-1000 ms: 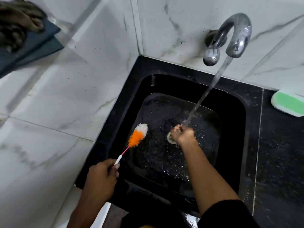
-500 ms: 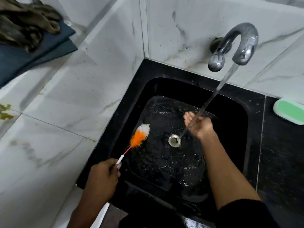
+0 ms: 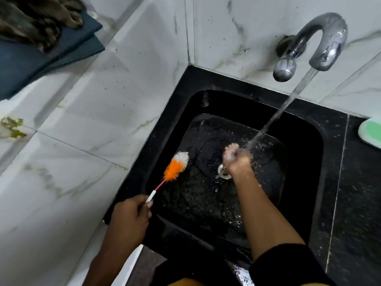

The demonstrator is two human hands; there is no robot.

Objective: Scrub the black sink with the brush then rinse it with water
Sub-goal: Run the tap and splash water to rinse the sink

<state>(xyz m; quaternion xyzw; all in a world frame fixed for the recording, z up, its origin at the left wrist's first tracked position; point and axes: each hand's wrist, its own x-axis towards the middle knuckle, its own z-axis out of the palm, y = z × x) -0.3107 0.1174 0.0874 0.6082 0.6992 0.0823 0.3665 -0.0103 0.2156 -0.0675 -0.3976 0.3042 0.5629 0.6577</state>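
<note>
The black sink [image 3: 305, 141] is wet, with a metal drain [image 3: 222, 173] at its middle. A chrome tap [image 3: 321, 38] on the back wall pours a stream of water [image 3: 274, 118] down into the basin. My right hand [image 3: 236, 156] is inside the basin just above the drain, fingers curled, with the stream hitting it. My left hand [image 3: 128, 215] grips the white handle of a thin brush [image 3: 176, 166] with orange and white bristles. The brush head hovers over the sink's left wall.
White marble tiles cover the wall on the left and behind the tap. A green and white soap-like block [image 3: 371, 132] lies on the black counter [image 3: 358, 203] at the right. Dark folded cloths [image 3: 41, 42] rest at the upper left.
My right hand went from the drain up to the back of the basin, then came back near the drain under the stream. The brush in my left hand has stayed in place.
</note>
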